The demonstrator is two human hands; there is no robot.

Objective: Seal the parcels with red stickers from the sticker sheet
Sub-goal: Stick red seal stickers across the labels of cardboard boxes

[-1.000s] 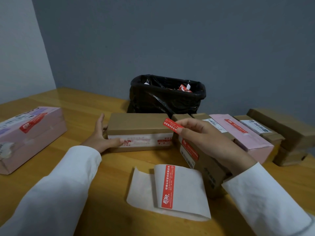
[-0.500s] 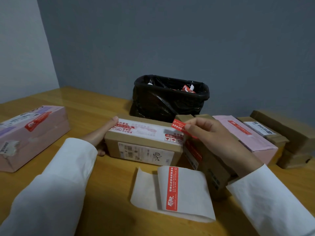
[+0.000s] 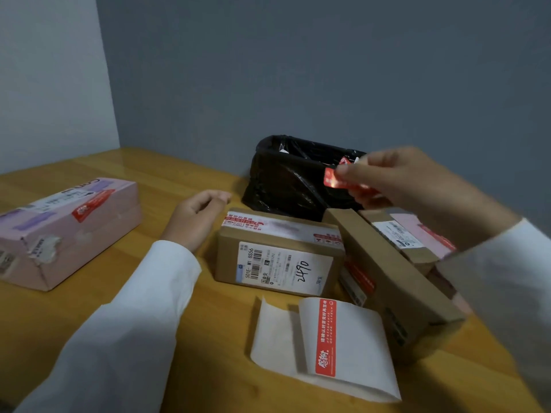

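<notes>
Two hands over a wooden table (image 3: 179, 180) by grey walls: left (image 3: 196, 217) loose, right (image 3: 396, 177) pinching a red sticker (image 3: 335, 180).

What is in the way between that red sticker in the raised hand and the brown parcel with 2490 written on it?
Nothing visible. The right hand pinches the red sticker in the air, in front of the black bin, and only open air lies between it and the brown parcel below. The left hand sits beside the parcel's left end, off its top.
</notes>
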